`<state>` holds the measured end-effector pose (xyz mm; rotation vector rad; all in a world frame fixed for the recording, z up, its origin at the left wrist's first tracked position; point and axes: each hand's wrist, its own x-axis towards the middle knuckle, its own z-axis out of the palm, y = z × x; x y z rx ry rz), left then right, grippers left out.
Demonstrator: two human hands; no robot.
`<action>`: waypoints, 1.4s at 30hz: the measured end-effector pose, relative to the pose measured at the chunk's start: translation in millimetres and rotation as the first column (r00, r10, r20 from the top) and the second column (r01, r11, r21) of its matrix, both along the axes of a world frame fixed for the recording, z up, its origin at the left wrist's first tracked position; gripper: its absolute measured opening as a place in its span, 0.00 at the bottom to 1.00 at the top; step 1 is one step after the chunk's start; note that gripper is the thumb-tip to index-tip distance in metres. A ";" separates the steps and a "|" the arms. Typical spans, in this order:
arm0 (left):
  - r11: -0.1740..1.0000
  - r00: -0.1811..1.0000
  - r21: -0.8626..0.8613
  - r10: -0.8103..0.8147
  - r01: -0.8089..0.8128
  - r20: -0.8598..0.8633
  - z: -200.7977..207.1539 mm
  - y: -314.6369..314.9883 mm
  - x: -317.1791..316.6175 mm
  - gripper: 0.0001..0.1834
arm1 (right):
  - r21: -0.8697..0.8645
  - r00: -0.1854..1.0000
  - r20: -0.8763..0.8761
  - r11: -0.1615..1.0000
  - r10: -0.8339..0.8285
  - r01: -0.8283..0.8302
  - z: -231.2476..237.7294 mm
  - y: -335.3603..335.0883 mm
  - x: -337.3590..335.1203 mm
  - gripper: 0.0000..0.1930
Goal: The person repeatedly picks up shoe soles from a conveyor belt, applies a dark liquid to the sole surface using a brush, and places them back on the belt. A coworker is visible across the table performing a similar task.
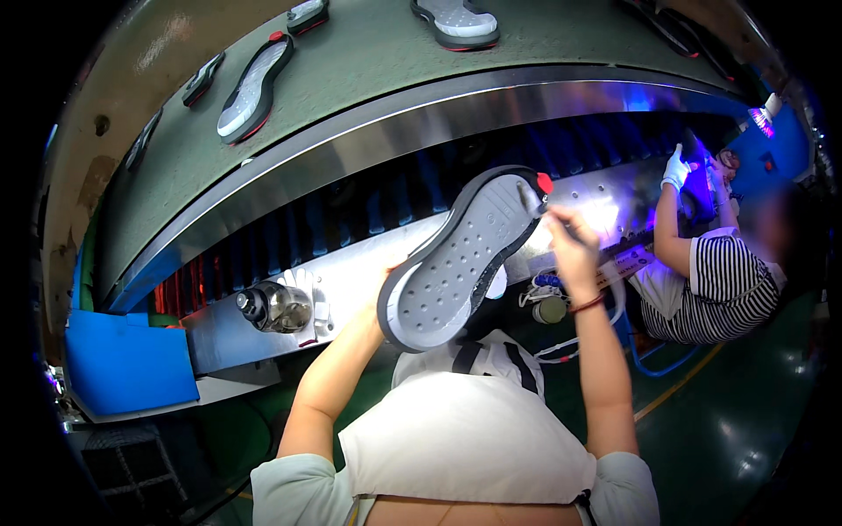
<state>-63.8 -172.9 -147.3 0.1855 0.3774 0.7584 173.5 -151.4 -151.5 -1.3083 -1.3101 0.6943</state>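
Holding up a shoe sole (460, 263) in the left hand (389, 273), with the right hand (576, 241) at its red-tabbed end

Holds the shoe sole aslant in front of the metal counter (219, 333), red tab (545, 183) toward the upper right, grey dimpled face turned up, dark rim around it. Has the left hand closed on the lower left edge, fingers mostly hidden behind. Bends the fingers of the right hand in narrow beside the red tab; cannot tell from the blur whether anything sits between them. Wears a red band (588, 302) at the right wrist, with cream cloth (465, 430) below the chest.

Has a dark-capped bottle (279, 307) lying on the counter to the left, near a blue panel (132, 359). Faces a green belt (351, 53) behind a metal rail (377, 118), with a red-trimmed sole (254, 88) and several others lying apart on it. Sits near a co-worker in a striped top (732, 289) on the right, close to a purple-glowing lamp (766, 116).
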 end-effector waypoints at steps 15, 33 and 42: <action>0.981 0.992 -0.151 0.126 -0.125 -0.006 -32.8 -15.1 -27.6 0.27 | -0.238 0.769 -0.631 0.918 0.101 -0.317 24.1 -46.5 -10.7 0.08; 0.637 0.820 -0.597 0.569 -0.488 -0.063 -88.4 -93.6 -55.9 0.34 | -0.446 0.630 -0.746 0.865 -0.216 -0.231 -36.6 -70.2 -10.5 0.07; 0.912 0.960 -0.317 0.206 -0.258 -0.189 -62.2 -92.0 -87.8 0.39 | -0.507 0.656 -0.668 0.861 -0.353 -0.053 -58.8 -61.1 -13.5 0.08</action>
